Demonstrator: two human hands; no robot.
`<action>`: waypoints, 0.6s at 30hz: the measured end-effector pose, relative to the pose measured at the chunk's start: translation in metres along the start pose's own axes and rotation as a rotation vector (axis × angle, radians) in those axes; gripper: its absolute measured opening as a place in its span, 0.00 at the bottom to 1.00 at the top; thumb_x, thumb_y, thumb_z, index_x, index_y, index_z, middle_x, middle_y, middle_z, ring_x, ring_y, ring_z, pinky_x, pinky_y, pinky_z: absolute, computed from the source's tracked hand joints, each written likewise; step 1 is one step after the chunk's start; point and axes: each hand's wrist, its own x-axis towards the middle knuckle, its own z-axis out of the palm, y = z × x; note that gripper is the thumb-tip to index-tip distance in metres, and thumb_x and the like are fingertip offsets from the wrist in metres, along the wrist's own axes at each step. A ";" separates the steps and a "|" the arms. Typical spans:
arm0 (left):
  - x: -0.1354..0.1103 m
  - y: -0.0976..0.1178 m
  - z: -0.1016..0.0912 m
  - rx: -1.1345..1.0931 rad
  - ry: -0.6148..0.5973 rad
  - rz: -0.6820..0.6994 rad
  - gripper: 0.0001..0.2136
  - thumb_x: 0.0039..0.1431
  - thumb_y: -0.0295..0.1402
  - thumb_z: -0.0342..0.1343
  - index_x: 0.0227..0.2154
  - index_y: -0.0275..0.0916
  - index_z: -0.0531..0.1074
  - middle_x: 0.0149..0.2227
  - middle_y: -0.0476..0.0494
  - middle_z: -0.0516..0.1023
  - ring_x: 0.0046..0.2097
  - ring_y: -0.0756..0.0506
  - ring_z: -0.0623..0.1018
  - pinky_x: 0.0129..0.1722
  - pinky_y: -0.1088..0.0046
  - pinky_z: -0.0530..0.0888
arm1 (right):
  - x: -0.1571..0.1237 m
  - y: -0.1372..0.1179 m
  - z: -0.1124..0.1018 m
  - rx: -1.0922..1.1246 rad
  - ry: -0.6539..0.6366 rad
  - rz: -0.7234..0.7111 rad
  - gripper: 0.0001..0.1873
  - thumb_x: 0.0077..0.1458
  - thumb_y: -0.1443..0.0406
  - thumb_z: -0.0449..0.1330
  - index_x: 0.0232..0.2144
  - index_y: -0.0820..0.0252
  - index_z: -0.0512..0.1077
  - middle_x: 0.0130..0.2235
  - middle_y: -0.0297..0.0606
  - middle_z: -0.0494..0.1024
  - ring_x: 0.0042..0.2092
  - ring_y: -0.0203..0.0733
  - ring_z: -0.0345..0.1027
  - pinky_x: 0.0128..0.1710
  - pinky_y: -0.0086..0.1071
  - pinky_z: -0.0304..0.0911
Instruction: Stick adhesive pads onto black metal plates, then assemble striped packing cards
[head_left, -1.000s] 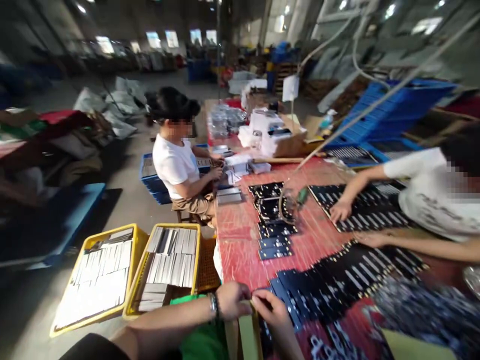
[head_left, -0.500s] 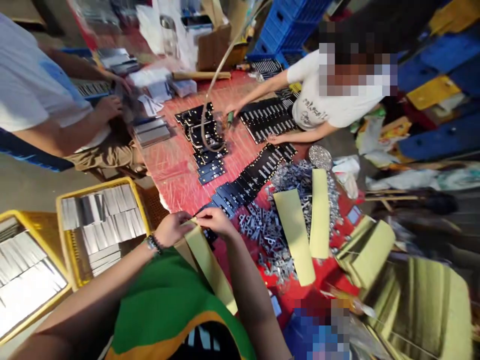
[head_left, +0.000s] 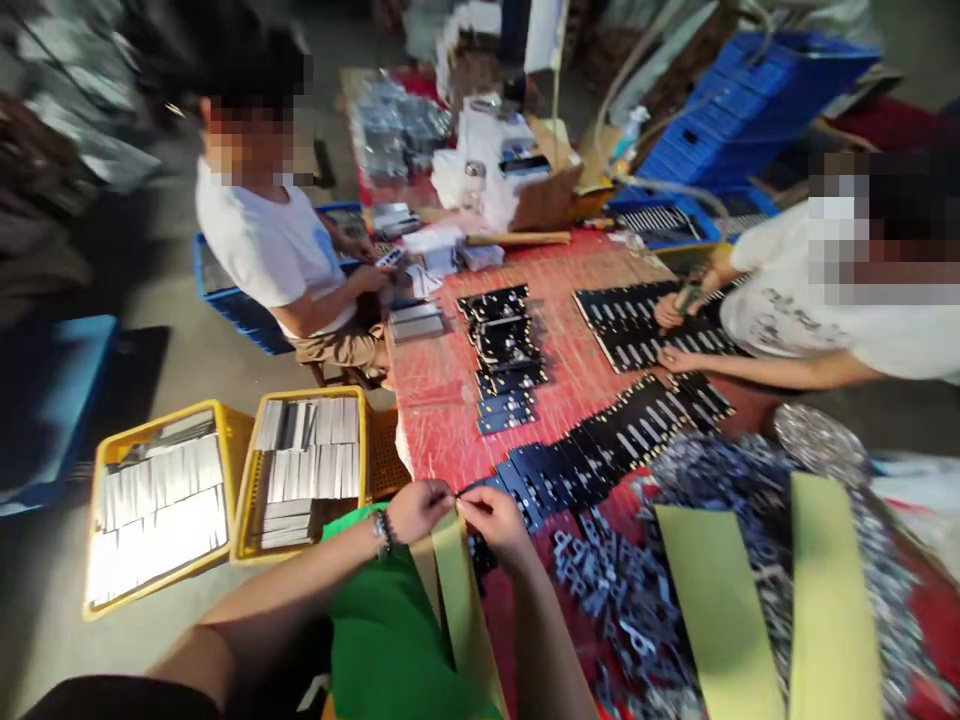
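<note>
both hands together at the near edge of the red-covered worktop [head_left: 439,425], left hand [head_left: 416,510] and right hand [head_left: 495,522] almost touching, fingertips [head_left: 474,505] pinching the top end of a pale yellow-green strip [head_left: 463,610]. rest of the strip hanging down and slanting across a green garment [head_left: 382,640]. beaded bracelet [head_left: 382,532] on the left wrist. just beside the right hand, the end of a diagonal row of black panels [head_left: 592,470] with silver bars.

against the frame half a second earlier: same pinch on the same strip end, hands no farther apart. loose silver metal parts [head_left: 607,590] and two more yellow-green strips [head_left: 720,610] [head_left: 832,600] now low at right instead of mid-frame. across the worktop, a co-worker's hand [head_left: 670,312] now over the black panels on the right, with a green-handled tool [head_left: 688,297], no longer at the central stack. that co-worker's other hand [head_left: 675,358] flat on the panels. at left, a seated co-worker [head_left: 274,265] with a small item [head_left: 390,258] in hand, beside two yellow crates [head_left: 307,393] [head_left: 161,420] of silver plates.
</note>
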 end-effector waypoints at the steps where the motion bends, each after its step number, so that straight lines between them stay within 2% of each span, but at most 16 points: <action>1: 0.001 -0.003 0.001 -0.023 -0.002 -0.007 0.21 0.63 0.52 0.52 0.33 0.38 0.73 0.28 0.48 0.72 0.30 0.49 0.67 0.33 0.72 0.64 | 0.001 0.001 0.001 -0.019 0.012 -0.005 0.19 0.50 0.49 0.68 0.27 0.60 0.79 0.27 0.37 0.78 0.30 0.42 0.70 0.31 0.32 0.65; 7: 0.003 -0.017 0.008 -0.090 0.042 -0.049 0.20 0.62 0.52 0.53 0.32 0.38 0.71 0.27 0.50 0.67 0.31 0.49 0.65 0.34 0.72 0.64 | 0.001 -0.001 0.009 -0.039 0.008 -0.013 0.23 0.49 0.45 0.68 0.26 0.60 0.78 0.27 0.38 0.78 0.30 0.43 0.70 0.32 0.33 0.66; 13: 0.007 -0.033 0.013 -0.245 0.059 -0.077 0.23 0.57 0.57 0.55 0.30 0.39 0.68 0.27 0.50 0.65 0.31 0.49 0.63 0.34 0.71 0.63 | 0.006 0.005 0.020 -0.103 0.086 -0.047 0.26 0.49 0.42 0.67 0.25 0.59 0.79 0.25 0.38 0.78 0.29 0.44 0.69 0.30 0.34 0.64; 18: 0.008 -0.051 0.014 -0.229 0.095 -0.124 0.19 0.58 0.53 0.56 0.29 0.39 0.68 0.27 0.50 0.66 0.32 0.48 0.65 0.35 0.70 0.65 | 0.008 0.015 0.033 -0.110 0.128 -0.007 0.25 0.48 0.42 0.67 0.24 0.57 0.80 0.24 0.37 0.76 0.28 0.45 0.68 0.29 0.34 0.63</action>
